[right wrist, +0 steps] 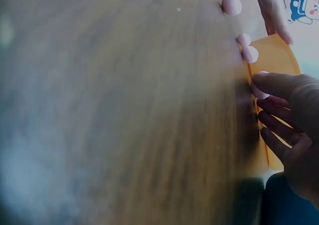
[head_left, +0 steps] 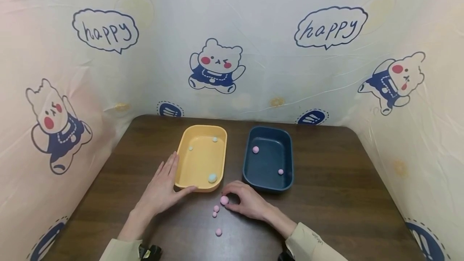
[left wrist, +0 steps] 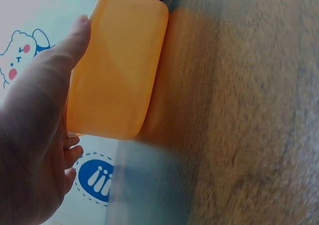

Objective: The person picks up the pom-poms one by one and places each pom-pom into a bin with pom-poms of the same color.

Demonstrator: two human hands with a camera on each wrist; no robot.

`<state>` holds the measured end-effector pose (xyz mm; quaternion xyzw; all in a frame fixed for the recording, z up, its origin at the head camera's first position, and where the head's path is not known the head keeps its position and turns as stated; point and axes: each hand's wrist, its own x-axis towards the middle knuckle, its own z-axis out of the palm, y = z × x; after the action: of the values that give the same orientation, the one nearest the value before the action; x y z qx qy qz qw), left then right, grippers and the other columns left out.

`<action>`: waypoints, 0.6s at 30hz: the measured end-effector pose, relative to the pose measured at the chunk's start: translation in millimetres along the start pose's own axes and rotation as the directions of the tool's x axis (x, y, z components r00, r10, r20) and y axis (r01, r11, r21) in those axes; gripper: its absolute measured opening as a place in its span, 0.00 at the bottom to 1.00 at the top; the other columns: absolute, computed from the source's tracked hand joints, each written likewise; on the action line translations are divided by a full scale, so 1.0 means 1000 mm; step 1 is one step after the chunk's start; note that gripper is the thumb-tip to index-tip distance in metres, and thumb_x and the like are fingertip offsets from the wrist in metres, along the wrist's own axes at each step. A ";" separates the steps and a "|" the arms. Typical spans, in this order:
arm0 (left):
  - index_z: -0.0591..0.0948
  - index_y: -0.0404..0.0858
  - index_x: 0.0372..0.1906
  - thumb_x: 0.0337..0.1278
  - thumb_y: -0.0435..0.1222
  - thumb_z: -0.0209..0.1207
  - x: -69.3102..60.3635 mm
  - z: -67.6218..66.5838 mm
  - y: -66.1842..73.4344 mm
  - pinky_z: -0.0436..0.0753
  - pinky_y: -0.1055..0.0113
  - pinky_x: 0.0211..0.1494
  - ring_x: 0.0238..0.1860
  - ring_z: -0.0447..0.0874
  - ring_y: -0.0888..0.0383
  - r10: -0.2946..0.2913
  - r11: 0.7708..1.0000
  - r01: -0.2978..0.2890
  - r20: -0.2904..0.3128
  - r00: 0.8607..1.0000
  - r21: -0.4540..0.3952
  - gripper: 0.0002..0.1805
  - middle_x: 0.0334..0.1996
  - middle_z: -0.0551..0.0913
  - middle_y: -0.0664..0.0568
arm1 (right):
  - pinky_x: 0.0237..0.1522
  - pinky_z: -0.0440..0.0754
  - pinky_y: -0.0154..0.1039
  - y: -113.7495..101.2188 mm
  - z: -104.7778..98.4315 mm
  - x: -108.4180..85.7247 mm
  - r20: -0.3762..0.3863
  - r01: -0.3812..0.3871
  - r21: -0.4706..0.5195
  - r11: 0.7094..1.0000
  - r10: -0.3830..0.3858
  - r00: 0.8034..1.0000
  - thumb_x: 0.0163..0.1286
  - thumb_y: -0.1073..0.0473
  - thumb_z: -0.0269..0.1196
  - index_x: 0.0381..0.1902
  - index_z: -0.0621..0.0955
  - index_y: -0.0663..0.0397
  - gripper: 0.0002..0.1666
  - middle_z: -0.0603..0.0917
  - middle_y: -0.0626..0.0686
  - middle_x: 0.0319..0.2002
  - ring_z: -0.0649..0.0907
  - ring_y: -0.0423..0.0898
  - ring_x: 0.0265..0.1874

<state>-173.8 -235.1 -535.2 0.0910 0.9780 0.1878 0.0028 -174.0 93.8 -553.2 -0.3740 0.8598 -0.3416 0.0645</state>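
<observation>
The left hand (head_left: 161,190), its grip spread, touches the yellow tray (head_left: 200,158) holding three pale green balls (head_left: 212,178). Beside three loose pink balls (head_left: 216,208) on the surface (head_left: 333,184), a larger pink ball (head_left: 224,200) sits pinched in the right hand's (head_left: 248,201) grip, near the navy tray (head_left: 269,158).

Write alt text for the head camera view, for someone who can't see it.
A person's right hand pinches a pink ball near three more pink balls on a wooden table. Their left hand touches a yellow tray holding three pale green balls; to the tray's right, a dark blue tray holds two pink balls.
</observation>
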 end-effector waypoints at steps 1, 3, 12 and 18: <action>0.42 0.36 0.91 0.57 0.82 0.58 0.000 0.000 0.000 0.54 0.34 0.92 0.91 0.50 0.37 0.000 1.000 0.000 0.000 1.000 -0.001 0.76 0.91 0.47 0.37 | 0.69 0.86 0.41 0.000 -0.001 -0.001 -0.003 -0.003 0.001 1.000 0.003 1.000 0.74 0.60 0.75 0.55 0.89 0.49 0.14 0.91 0.46 0.55 0.86 0.42 0.60; 0.41 0.37 0.91 0.56 0.82 0.58 0.000 0.001 0.000 0.54 0.34 0.92 0.91 0.49 0.37 -0.003 1.000 0.003 0.004 1.000 -0.003 0.76 0.92 0.47 0.37 | 0.68 0.86 0.41 -0.002 -0.004 -0.002 -0.019 0.012 0.008 1.000 -0.011 1.000 0.74 0.59 0.75 0.55 0.89 0.49 0.13 0.91 0.46 0.55 0.86 0.42 0.60; 0.43 0.35 0.91 0.59 0.80 0.59 -0.001 -0.002 0.002 0.54 0.35 0.92 0.91 0.49 0.37 0.007 1.000 -0.007 -0.006 1.000 0.004 0.75 0.92 0.47 0.37 | 0.66 0.88 0.41 -0.026 -0.035 -0.008 -0.077 0.045 0.107 0.993 -0.036 0.996 0.74 0.59 0.75 0.59 0.88 0.49 0.17 0.90 0.42 0.55 0.86 0.40 0.58; 0.43 0.35 0.91 0.59 0.80 0.58 -0.001 -0.001 0.001 0.54 0.35 0.92 0.91 0.49 0.38 0.005 1.000 -0.005 -0.006 1.000 0.010 0.74 0.92 0.47 0.37 | 0.68 0.88 0.45 -0.030 -0.054 -0.009 -0.146 0.058 0.086 0.995 -0.045 0.988 0.72 0.59 0.77 0.59 0.87 0.44 0.19 0.91 0.44 0.56 0.86 0.42 0.60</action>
<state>-172.6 -235.0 -533.7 0.0929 0.9787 0.1831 -0.0009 -169.5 114.2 -494.7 -0.3672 0.8360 -0.4076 0.0100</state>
